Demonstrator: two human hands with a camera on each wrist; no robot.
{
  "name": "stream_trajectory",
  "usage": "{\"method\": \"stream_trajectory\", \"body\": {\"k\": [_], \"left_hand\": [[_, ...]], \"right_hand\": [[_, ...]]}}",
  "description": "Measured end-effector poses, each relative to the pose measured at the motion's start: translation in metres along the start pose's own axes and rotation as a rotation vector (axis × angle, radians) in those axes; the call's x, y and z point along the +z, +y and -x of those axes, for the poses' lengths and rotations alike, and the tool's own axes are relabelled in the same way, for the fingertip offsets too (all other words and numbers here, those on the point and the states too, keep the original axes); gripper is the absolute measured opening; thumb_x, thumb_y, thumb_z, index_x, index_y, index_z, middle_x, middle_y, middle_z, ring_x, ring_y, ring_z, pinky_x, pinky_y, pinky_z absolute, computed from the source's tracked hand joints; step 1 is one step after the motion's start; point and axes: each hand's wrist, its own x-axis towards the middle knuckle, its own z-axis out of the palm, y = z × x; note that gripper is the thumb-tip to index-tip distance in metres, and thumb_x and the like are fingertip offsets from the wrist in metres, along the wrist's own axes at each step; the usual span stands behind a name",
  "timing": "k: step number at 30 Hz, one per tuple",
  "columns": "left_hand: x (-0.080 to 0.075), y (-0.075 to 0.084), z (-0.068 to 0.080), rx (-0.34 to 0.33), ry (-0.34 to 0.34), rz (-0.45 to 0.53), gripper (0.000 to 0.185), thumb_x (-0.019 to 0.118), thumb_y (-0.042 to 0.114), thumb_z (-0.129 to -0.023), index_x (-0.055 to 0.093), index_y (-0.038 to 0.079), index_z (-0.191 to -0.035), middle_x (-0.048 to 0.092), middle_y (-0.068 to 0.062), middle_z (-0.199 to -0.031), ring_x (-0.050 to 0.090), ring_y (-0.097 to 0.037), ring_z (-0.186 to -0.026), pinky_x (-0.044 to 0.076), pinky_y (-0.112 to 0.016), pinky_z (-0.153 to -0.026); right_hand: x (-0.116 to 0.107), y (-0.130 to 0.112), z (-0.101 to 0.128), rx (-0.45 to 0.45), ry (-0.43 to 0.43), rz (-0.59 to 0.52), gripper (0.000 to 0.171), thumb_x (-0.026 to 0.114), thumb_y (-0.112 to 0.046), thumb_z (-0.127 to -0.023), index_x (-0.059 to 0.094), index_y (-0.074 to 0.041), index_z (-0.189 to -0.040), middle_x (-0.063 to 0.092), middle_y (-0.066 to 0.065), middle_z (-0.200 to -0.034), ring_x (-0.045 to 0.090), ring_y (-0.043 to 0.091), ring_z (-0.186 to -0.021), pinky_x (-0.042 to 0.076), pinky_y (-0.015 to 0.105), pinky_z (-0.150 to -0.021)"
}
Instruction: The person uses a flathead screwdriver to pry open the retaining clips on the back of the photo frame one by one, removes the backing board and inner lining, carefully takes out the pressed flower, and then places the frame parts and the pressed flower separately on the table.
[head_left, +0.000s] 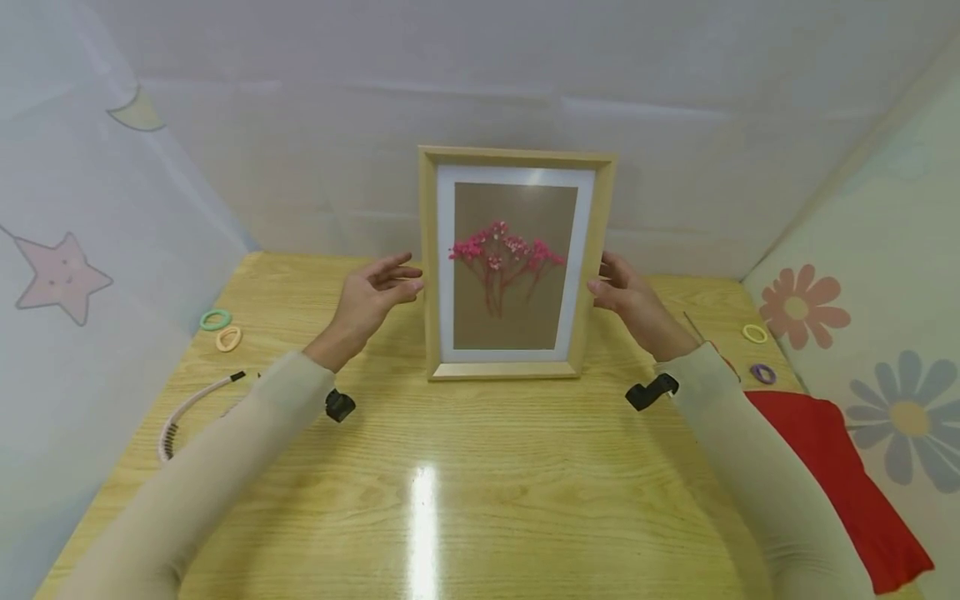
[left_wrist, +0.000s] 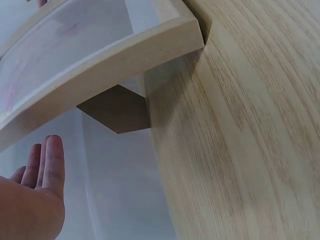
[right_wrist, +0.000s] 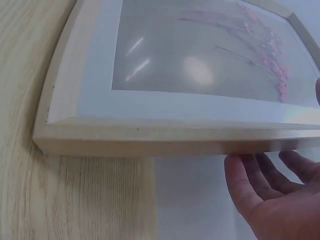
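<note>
Pastel items are lying along the left edge of the wooden desk (head_left: 480,500): a green hair ring (head_left: 216,319), a peach hair ring (head_left: 228,338) just beside it, and nearer the camera a pink headband (head_left: 189,410) curving toward the desk edge. Moving rightward, the left hand (head_left: 372,292) is hovering just beside the left edge of the picture frame (head_left: 513,262), its fingers straight and relaxed, so this grip is open and holding nothing. In the left wrist view the fingers (left_wrist: 47,165) are reaching toward the frame's side without touching it, and the brown back stand (left_wrist: 117,110) is showing behind the frame.

At the centre the light wooden picture frame is standing upright on the desk, leaning slightly back, with a white mat around a brown panel bearing pink dried flowers (head_left: 504,250). A bright light reflection is gleaming on the desk in front of it.

On the frame's right side the right hand (head_left: 626,296) is sitting close to the right edge, fingers loosely extended, its grip also open; the right wrist view shows the fingertips (right_wrist: 240,177) just under the frame's edge, and I cannot tell whether they are touching it. Farther right, a yellow hair ring (head_left: 755,333) and a purple hair ring (head_left: 762,373) are lying near the desk's right edge, and a red cloth (head_left: 840,483) is lying beside them.
</note>
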Motion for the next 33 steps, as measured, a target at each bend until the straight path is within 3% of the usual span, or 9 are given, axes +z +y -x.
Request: {"method": "stream_trajectory", "body": {"k": [3,6,15,23,29,33], "left_hand": [[0.002,0.000,0.000,-0.008,0.002,0.011,0.060,0.073,0.019,-0.094,0.050,0.002,-0.147,0.071,0.003,-0.112,0.071,-0.004,-0.096,0.062,-0.022,-0.087],[0.005,0.001,-0.001,-0.012,0.007,0.026,0.058,0.073,0.018,-0.094,0.052,0.001,-0.145,0.071,0.007,-0.106,0.072,-0.005,-0.094,0.063,-0.023,-0.086],[0.009,0.001,-0.003,-0.014,0.024,0.051,0.047,0.072,0.013,-0.094,0.059,-0.009,-0.134,0.072,0.005,-0.099,0.072,-0.007,-0.088,0.064,-0.023,-0.079],[0.013,0.002,-0.004,-0.055,0.012,0.009,0.047,0.071,0.017,-0.096,0.060,-0.008,-0.134,0.070,0.000,-0.107,0.072,-0.007,-0.089,0.065,-0.033,-0.085],[0.014,0.004,-0.003,-0.096,0.036,0.012,0.048,0.072,0.020,-0.095,0.061,-0.006,-0.134,0.070,-0.010,-0.117,0.072,-0.008,-0.093,0.064,-0.032,-0.084],[0.016,0.008,-0.001,-0.137,0.086,0.030,0.046,0.073,0.019,-0.095,0.063,-0.005,-0.132,0.071,-0.013,-0.121,0.073,-0.008,-0.092,0.065,-0.030,-0.083]], "right_hand": [[0.003,0.001,-0.001,0.003,0.026,0.018,0.063,0.053,-0.028,-0.105,0.026,-0.012,-0.159,0.042,0.007,-0.146,0.046,0.018,-0.128,0.047,0.030,-0.103],[0.002,0.001,-0.002,-0.003,0.051,0.029,0.057,0.055,-0.028,-0.104,0.035,-0.009,-0.154,0.050,0.001,-0.137,0.049,0.015,-0.122,0.050,0.027,-0.098],[-0.001,0.009,-0.004,-0.016,0.078,0.067,0.042,0.060,-0.026,-0.103,0.052,-0.004,-0.138,0.059,-0.005,-0.117,0.056,0.013,-0.108,0.055,0.029,-0.094],[-0.005,0.011,-0.004,-0.002,0.091,0.097,0.040,0.060,-0.024,-0.103,0.056,-0.002,-0.136,0.063,-0.004,-0.113,0.062,0.011,-0.100,0.059,0.028,-0.091],[-0.006,0.005,-0.005,0.018,0.144,0.365,0.033,0.060,-0.027,-0.103,0.061,-0.004,-0.128,0.067,0.010,-0.113,0.067,0.012,-0.094,0.060,0.022,-0.084],[-0.003,0.000,-0.005,0.019,0.164,0.535,0.029,0.059,-0.030,-0.103,0.063,-0.007,-0.121,0.070,0.012,-0.108,0.069,0.019,-0.091,0.061,0.028,-0.080]]}}
